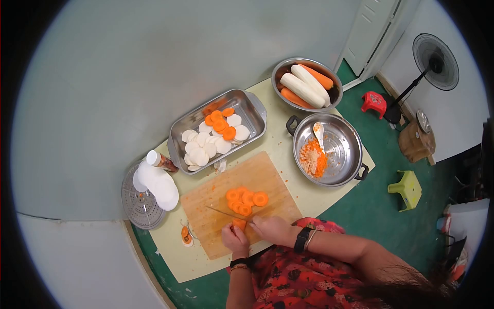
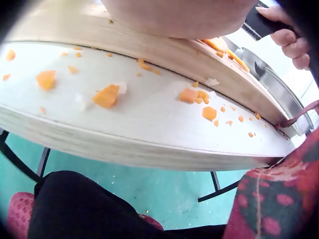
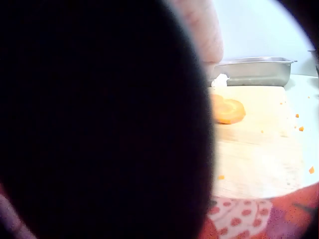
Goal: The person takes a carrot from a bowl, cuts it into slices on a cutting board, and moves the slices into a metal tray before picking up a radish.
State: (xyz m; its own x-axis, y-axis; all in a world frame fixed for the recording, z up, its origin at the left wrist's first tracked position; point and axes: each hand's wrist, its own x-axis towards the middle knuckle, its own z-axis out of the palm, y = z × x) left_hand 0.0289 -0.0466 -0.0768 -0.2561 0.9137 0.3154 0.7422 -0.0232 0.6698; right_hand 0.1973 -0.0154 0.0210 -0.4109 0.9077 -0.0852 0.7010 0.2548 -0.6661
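On the wooden cutting board, my left hand grips a carrot piece near the board's front edge. My right hand holds a knife, its blade slanting across just beyond that piece. The knife's black handle shows in the left wrist view, under the right hand's curled fingers. Beyond the blade lies a cluster of round carrot slices. A dark shape blocks most of the right wrist view, leaving a carrot slice visible.
Behind the board stands a metal tray of white and carrot slices. To the right are a pan with chopped bits and a spoon, and a bowl of whole vegetables. A perforated steamer plate sits left; carrot scraps litter the table's front edge.
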